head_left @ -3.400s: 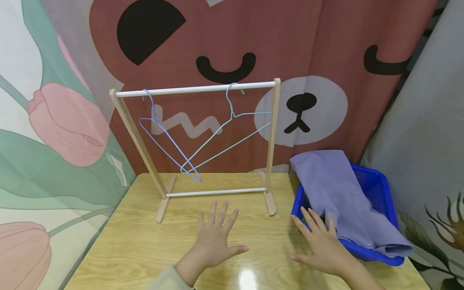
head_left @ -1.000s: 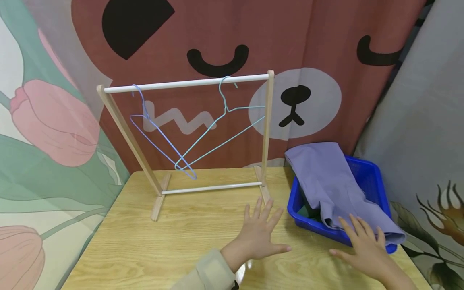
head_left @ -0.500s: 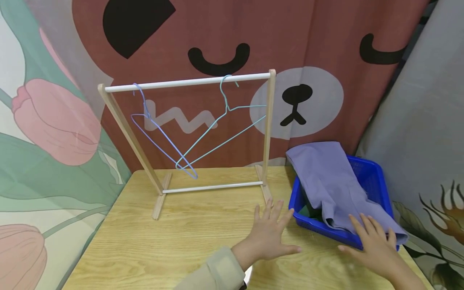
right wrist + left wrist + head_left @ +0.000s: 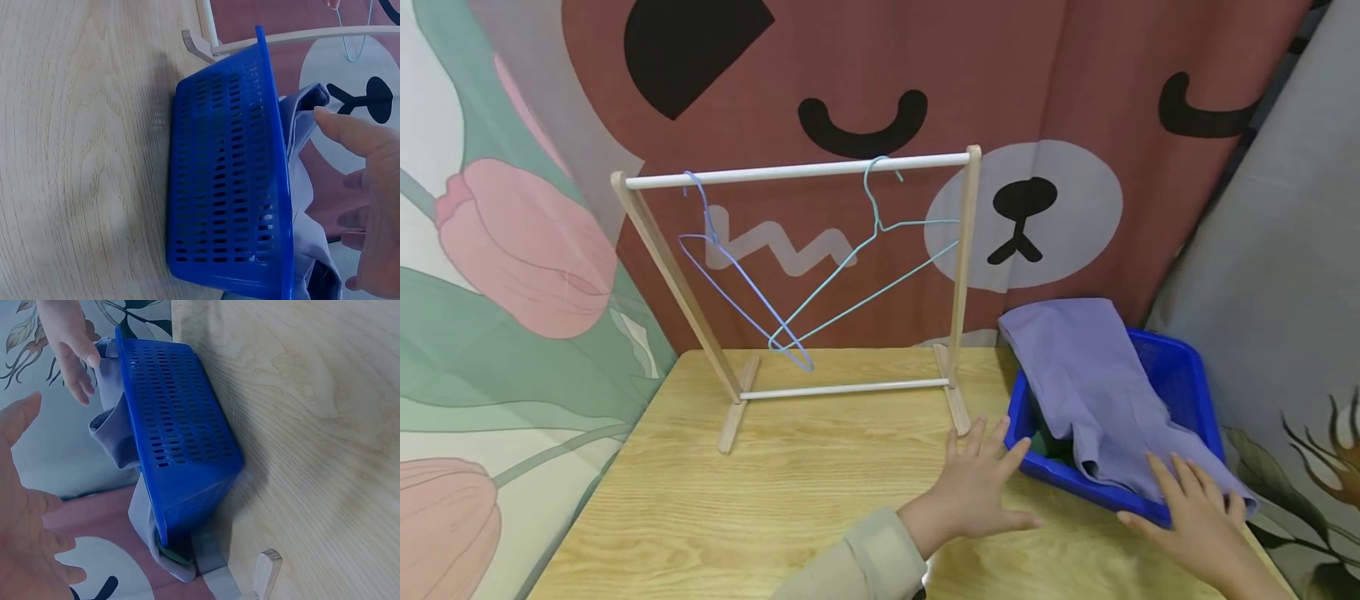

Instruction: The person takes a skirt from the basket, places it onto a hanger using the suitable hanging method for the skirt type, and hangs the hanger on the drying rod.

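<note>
A purple garment lies draped over a blue perforated basket at the table's right side, overhanging its rim. Dark green cloth shows beneath it. My left hand hovers with fingers spread near the basket's front left corner and holds nothing. Fingers extended, my right hand is over the basket's front right edge, overlapping the garment's near end in the head view. In the right wrist view, the thumb of that hand comes right up to a fold of the garment.
A wooden rack with a white top rail stands at the back of the table. From it hang a lavender-blue hanger and a teal hanger. Printed curtains enclose the table behind and at both sides.
Both hands have moved right: the left from before the rack to the basket's front left corner, the right from the basket's left side to its front right edge. The garment stays in place.
</note>
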A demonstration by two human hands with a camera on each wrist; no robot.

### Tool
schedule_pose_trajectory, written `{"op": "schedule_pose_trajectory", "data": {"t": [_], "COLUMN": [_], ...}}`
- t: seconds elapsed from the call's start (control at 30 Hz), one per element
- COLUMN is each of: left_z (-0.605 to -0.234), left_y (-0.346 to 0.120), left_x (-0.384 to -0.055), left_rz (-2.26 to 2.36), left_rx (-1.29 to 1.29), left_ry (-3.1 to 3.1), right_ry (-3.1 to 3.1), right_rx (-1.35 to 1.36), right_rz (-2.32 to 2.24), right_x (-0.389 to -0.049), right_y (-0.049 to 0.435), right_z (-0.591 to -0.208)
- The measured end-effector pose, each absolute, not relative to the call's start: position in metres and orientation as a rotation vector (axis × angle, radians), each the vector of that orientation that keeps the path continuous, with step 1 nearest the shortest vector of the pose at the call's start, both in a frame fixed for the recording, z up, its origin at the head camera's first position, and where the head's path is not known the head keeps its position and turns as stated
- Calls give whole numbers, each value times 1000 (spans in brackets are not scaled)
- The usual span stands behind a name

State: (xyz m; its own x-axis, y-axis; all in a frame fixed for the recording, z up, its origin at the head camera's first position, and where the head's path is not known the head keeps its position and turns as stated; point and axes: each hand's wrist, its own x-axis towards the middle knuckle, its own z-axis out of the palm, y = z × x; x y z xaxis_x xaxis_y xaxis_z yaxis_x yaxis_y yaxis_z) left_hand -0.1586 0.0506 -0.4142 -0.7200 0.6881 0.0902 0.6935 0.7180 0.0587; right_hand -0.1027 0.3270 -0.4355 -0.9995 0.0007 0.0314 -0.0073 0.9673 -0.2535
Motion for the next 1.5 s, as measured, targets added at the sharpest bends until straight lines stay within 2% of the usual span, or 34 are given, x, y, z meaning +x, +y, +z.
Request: {"op": "schedule_pose_trajectory", "data": {"t": [0.57,1.1,1.5], "left_z": [-415,-423,-432], "left_y": [74,88,99], "left_x": [-158,-164,-170], "left_rz": [-52,-59,-255], "left_rx": [-1206,-1305,-1289], "left_ry": [-2912,-2853,-2867], "right_ry": [-3057,-3009,-2995], "right_rx": [-36,-187,-214], "right_rz": [394,410,408], "right_x": [-102,-99,-104], "right_y": [345,362,367], "right_z": [-437,-448,-442]}}
